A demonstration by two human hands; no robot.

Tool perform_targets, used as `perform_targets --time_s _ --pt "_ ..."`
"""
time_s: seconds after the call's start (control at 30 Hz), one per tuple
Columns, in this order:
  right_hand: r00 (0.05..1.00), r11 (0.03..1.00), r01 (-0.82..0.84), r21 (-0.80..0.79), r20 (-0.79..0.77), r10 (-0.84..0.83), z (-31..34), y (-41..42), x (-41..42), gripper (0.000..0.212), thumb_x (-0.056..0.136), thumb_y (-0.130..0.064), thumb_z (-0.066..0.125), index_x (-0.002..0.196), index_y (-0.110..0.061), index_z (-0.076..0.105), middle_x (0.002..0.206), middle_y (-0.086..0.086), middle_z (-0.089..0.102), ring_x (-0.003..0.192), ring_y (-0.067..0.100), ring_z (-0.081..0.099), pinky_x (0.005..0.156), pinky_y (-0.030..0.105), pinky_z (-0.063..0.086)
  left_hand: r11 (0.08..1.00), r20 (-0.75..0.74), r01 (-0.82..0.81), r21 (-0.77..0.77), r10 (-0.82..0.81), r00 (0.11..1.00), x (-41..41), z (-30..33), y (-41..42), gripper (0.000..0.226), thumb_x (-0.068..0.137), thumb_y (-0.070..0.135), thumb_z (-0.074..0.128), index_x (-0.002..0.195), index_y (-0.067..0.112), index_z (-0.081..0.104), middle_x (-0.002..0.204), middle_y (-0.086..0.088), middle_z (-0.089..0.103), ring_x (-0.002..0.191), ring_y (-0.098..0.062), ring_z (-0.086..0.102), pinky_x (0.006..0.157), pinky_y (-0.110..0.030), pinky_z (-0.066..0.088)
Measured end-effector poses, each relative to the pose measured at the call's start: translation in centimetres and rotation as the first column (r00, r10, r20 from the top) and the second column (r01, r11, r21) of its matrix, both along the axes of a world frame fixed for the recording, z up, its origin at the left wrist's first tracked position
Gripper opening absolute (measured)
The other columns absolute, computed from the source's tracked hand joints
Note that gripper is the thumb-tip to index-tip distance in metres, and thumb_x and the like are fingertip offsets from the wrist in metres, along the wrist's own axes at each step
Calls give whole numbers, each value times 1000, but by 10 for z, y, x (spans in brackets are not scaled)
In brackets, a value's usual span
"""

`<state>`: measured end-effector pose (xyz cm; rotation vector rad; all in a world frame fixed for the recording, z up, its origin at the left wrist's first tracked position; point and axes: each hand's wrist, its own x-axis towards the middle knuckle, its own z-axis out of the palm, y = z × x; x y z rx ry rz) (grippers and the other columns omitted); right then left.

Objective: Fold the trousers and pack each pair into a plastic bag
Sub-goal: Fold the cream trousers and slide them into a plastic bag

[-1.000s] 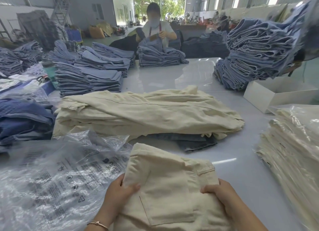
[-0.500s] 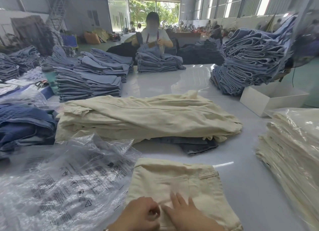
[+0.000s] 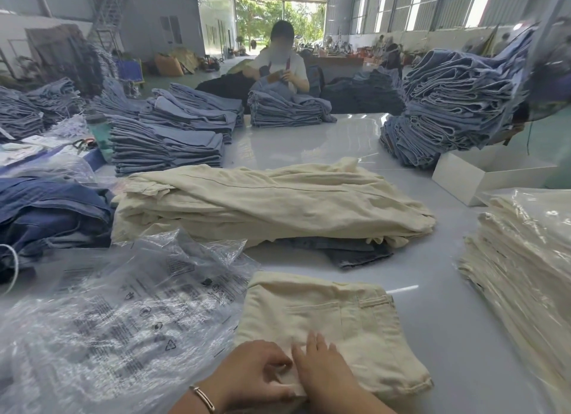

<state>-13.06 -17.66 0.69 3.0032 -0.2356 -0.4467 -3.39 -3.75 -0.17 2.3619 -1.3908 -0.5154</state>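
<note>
Folded trousers: a cream pair [image 3: 333, 330] lies flat on the grey surface [image 3: 309, 141] at 6 o'clock, back pocket and belt loop facing up.
Left hand [image 3: 256, 375]: fingers curled, pinching a small pale tag or flap of cloth [image 3: 290, 379] at the near edge of the folded trousers (what exactly it is cannot be made out); a thin bracelet [image 3: 202, 398] sits on the wrist.
Right hand [image 3: 321, 370]: fingers straight and together, lying flat on the folded trousers just beside the left hand, touching the same pale flap.
Plastic bags: a loose heap of clear printed bags [image 3: 123, 314] at 8 o'clock, its edge touching the left side of the folded trousers.
Unfolded cream pile: a long stack of cream trousers [image 3: 272, 203] at 12 o'clock beyond the folded pair, resting on a dark grey garment [image 3: 355, 253].
Packed stack: bagged cream trousers [image 3: 525, 259] at 3 o'clock.
Denim: blue stacks [image 3: 167, 141] at 10 to 11 o'clock and a tall leaning one [image 3: 457, 104] at 1 to 2 o'clock.
White box: open box [image 3: 475, 178] at 2 o'clock, below the tall stack.
Other person: a seated worker [image 3: 282, 64] at far 12 o'clock, handling denim.
</note>
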Motion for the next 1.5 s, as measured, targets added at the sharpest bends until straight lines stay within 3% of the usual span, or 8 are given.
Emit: perform_targets --time_s 0.13,0.37,0.57,0.7,0.83,1.13,1.27,1.5 --pt "1000 981 -10 192 25 5 2 -25 4 46 79 -11 52 124 -13 41 116 15 60 107 35 57 81 38 43 990 174 71 122 -92 980 -9 6 11 74 66 60 65 133 33 48 119 11 60 108 -9 54 90 -22 38" --pt "993 906 34 422 87 -77 24 -58 29 15 69 -14 50 63 -22 39 73 -1 56 74 20 46 50 19 26 932 458 -268 242 134 879 -40 13 -3 93 75 29 63 151 20 10 141 -7 33 124 -23 38 99 -37 31" --pt "1000 950 -18 313 8 17 34 -68 44 10 73 -16 51 77 -25 49 93 2 61 97 27 56 65 30 38 927 409 -268 264 144 901 -20 36 -17 38 81 16 54 118 22 45 117 -8 56 109 -32 53 84 -38 42" --pt "984 984 -175 14 -27 175 21 -74 46 99 68 -36 71 149 -30 15 155 13 13 146 33 4 116 54 8 945 326 -144 294 42 944 17 51 -27 20 77 16 50 95 21 55 101 -8 64 98 -33 58 70 -30 36" --pt "991 989 -132 60 -6 132 30 -100 70 141 53 -61 80 147 -38 -23 157 13 -24 145 31 -22 113 56 -14 954 213 -91 285 30 977 49 50 -42 11 65 8 43 71 15 50 70 0 52 79 -26 51 59 -28 32" --pt "970 975 -72 212 -212 118 24 -127 139 140 54 -66 79 153 -25 -11 161 6 -11 148 21 -12 117 45 -10 937 118 -91 338 54 992 92 37 -72 7 62 7 41 56 7 39 54 -5 39 53 -17 34 46 -27 23" --pt "973 963 -40 267 -210 99 18 -129 146 131 53 -61 82 153 -16 10 156 7 24 143 25 23 118 42 11 929 154 -107 353 55 986 97 27 -75 5 60 8 41 56 7 38 55 -6 37 58 -23 36 46 -27 21" --pt "974 949 66 308 -226 6 19 -128 144 88 43 -59 86 112 -22 45 117 4 58 106 28 49 82 36 40 929 183 -146 341 86 979 100 20 -72 6 61 10 42 57 9 38 55 -5 36 58 -21 35 47 -27 23"
